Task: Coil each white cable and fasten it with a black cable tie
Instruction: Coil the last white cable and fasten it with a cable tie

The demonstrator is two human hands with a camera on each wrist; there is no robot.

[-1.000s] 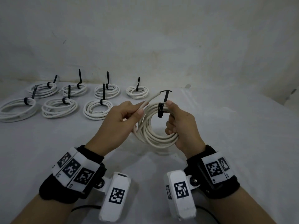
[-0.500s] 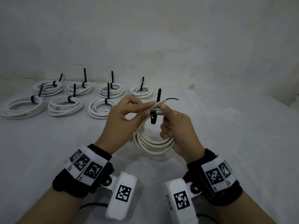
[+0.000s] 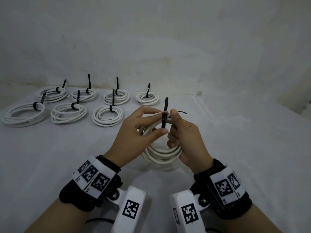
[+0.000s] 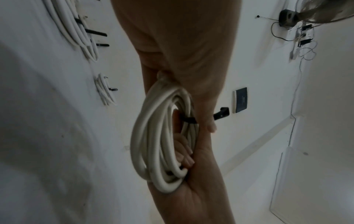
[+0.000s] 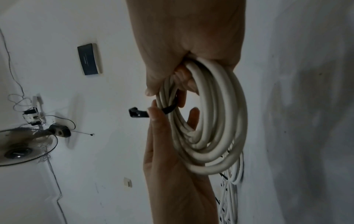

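Observation:
I hold a white cable coil (image 3: 161, 153) upright over the table with both hands. A black cable tie (image 3: 165, 113) stands across the coil's top, its strap pointing up. My left hand (image 3: 158, 121) pinches the coil top at the tie, thumb on the tie's lower end. My right hand (image 3: 173, 128) grips the coil, fingers curled through its ring and thumb beside the tie. In the left wrist view the tie (image 4: 188, 120) crosses the coil (image 4: 153, 144) strands. In the right wrist view the tie (image 5: 168, 109) shows under my left thumb against the coil (image 5: 216, 121).
Several tied white coils (image 3: 107, 116) lie in two rows at the back left of the white-covered table (image 3: 235, 148), each with a black strap sticking up. A pale wall (image 3: 168, 47) closes the back. A thin black strand (image 3: 182, 112) pokes out beside my right thumb.
The tie has swung from hanging head-down to standing upright across the coil. My left hand has let the loose cable end fold into the coil and closed on the tie.

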